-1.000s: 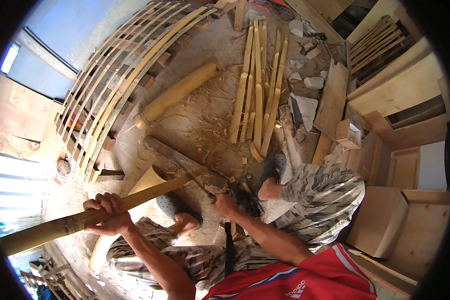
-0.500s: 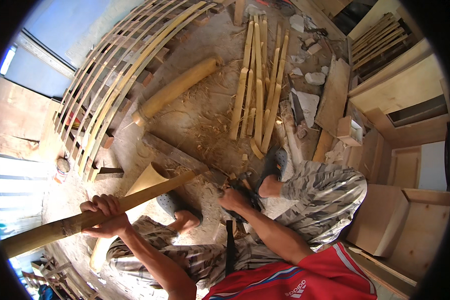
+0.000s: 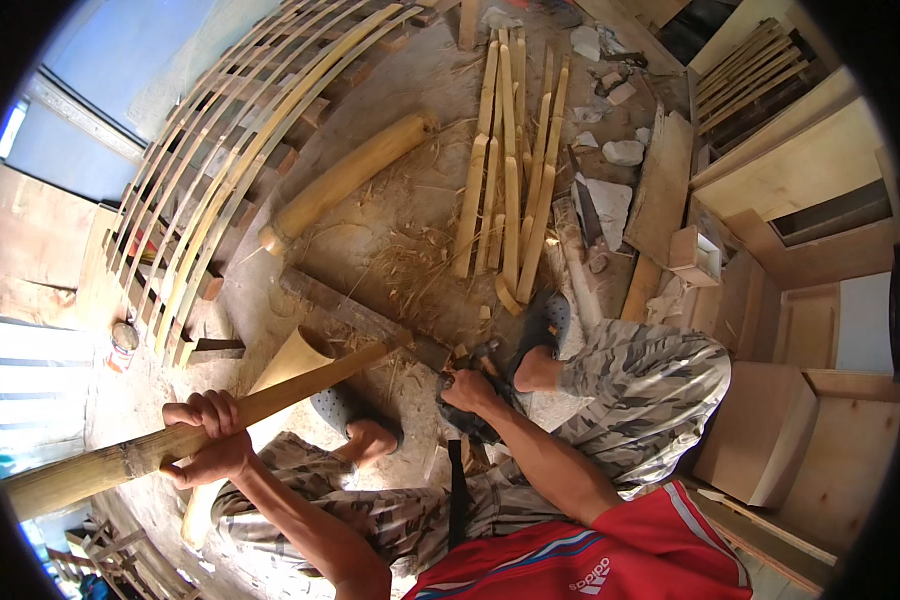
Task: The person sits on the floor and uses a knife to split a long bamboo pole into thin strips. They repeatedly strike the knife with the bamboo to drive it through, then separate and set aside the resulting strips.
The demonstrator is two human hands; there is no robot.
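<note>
A long split bamboo piece (image 3: 310, 392) slants from the lower left toward the middle, tapering to its far end. My left hand (image 3: 208, 437) is wrapped round it, thumb below and fingers over the top. The far end lies by the inner end of a dark wooden beam (image 3: 342, 302) on the floor. My right hand (image 3: 468, 390) is closed beside that end, between my feet. What it grips looks like a bladed tool with a dull grey blade (image 3: 431, 353); its handle is hidden in the fist. A thick bamboo tube (image 3: 298, 352) stands out beneath the held piece.
Several split bamboo strips (image 3: 510, 160) lie ahead, among shavings (image 3: 410, 258). A thick bamboo pole (image 3: 350, 182) rests left of them. Long slats (image 3: 235, 160) curve across a brick-propped rack at far left. Stone pieces (image 3: 622, 153) and a wooden cabinet (image 3: 800, 220) are at the right.
My right hand has shifted slightly upward beside the bamboo's end. The left hand keeps its hold on the bamboo. The floor things appear slightly farther left as the view moves.
</note>
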